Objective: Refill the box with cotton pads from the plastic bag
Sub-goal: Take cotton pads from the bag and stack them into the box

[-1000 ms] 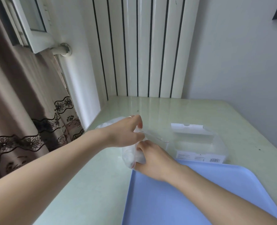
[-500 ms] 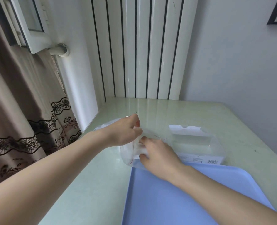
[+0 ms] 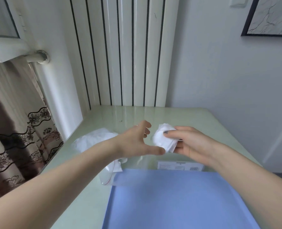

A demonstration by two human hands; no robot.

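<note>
Between right-hand fingers [image 3: 175, 131]: a pinched stack of white round cotton pads [image 3: 164, 140].
Left hand [image 3: 137, 141] spread, empty; loose pinch could spill pads beside the clear plastic box [image 3: 179, 165] below.

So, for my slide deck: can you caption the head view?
Right hand holds a stack of cotton pads above the clear box; open left hand beside it, plastic bag behind.

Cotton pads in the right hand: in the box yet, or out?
Out. The right hand pinches the cotton pads in the air.
</note>
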